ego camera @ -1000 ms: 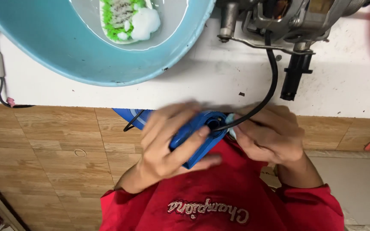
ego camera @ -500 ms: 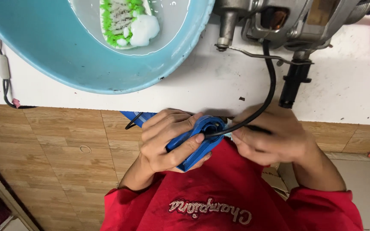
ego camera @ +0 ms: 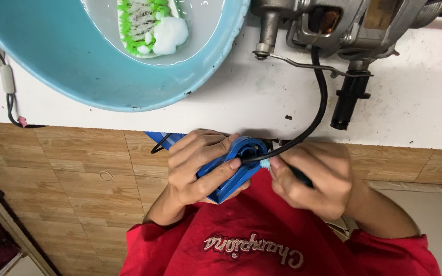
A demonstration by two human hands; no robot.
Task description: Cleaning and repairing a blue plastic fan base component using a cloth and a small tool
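My left hand grips a blue plastic housing just below the edge of the white table. A black cable runs from the grey motor on the table down into the round opening of the blue housing. My right hand is closed around a thin dark-handled tool with a pale tip that touches the housing beside the cable.
A light blue basin with water and a green and white brush stands at the table's left. A thin cable with a white part hangs at the far left. Wooden flooring lies below.
The view has shifted a little. Both hands stay on the blue housing; my right hand's fingers have moved closer to its opening.
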